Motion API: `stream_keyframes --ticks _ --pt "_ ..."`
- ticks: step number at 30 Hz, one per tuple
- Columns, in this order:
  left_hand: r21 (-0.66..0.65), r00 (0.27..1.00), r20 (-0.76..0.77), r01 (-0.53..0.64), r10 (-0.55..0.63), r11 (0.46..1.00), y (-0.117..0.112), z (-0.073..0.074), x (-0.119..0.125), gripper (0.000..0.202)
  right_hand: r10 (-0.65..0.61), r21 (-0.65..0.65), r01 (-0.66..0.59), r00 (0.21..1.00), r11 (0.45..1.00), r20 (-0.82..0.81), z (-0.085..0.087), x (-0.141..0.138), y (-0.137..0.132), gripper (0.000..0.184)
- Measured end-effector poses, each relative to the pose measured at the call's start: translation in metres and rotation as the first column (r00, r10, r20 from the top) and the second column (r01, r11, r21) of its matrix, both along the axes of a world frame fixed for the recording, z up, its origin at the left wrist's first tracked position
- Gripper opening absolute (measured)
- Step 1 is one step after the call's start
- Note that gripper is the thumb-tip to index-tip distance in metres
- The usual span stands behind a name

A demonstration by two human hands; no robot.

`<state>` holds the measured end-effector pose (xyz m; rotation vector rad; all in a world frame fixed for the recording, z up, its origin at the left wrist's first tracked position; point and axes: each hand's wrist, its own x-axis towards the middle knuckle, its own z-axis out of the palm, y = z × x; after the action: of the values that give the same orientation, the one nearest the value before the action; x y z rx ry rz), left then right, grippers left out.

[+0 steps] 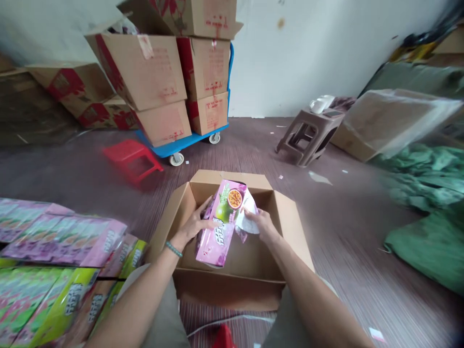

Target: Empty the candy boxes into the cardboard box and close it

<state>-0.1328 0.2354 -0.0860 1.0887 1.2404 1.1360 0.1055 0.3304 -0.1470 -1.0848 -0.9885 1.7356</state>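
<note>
A pink printed box with a passion fruit picture is held tilted above an open cardboard carton. My left hand is closed round its left side, thumb across the front. On the other side, my right hand pinches a white flap at the box's edge. Purple wrapping shows below that flap. The carton stands between my knees with its flaps spread outward, and its brown bottom is visible beneath the box.
Rows of pink packs and green packs lie at the left. Ahead stands a blue trolley stacked with cartons, beside a red stool. A grey-brown stool and green sacks are at the right.
</note>
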Motion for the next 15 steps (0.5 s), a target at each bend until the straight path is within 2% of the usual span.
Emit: stream_keyframes --ticks 3,5,6,8,11,13,15 --pt "0.024 0.991 -0.123 -0.04 0.043 0.999 0.007 -0.013 -0.003 0.101 -0.044 -0.024 0.047 0.993 0.999 0.108 -0.011 0.007 0.02 0.047" --pt "0.026 0.99 -0.119 -0.072 0.074 0.997 0.011 -0.017 -0.008 0.1 -0.055 -0.036 0.061 0.987 0.998 0.15 -0.014 0.011 0.029 0.049" --pt "-0.006 0.995 -0.05 -0.084 0.083 0.996 0.012 -0.019 -0.01 0.096 -0.055 -0.038 0.061 0.987 0.997 0.148 -0.014 0.012 0.032 0.051" --pt "-0.132 0.974 0.194 -0.091 0.116 0.987 0.015 -0.02 -0.011 0.078 -0.031 -0.022 0.032 0.998 0.999 0.048 -0.011 0.01 0.032 0.056" --pt "-0.212 0.834 0.51 -0.116 0.211 0.97 0.022 -0.022 -0.006 0.051 0.075 0.003 -0.076 0.975 0.997 -0.209 -0.007 -0.004 0.02 0.066" --pt "-0.197 0.784 0.56 -0.187 0.268 0.962 0.029 -0.026 0.001 0.045 0.167 0.024 -0.166 0.952 0.986 -0.256 -0.006 -0.017 0.006 0.068" --pt "-0.183 0.807 0.509 -0.237 0.298 0.954 0.035 -0.032 0.007 0.048 0.248 0.095 -0.232 0.945 0.968 -0.213 -0.007 -0.029 -0.007 0.063"
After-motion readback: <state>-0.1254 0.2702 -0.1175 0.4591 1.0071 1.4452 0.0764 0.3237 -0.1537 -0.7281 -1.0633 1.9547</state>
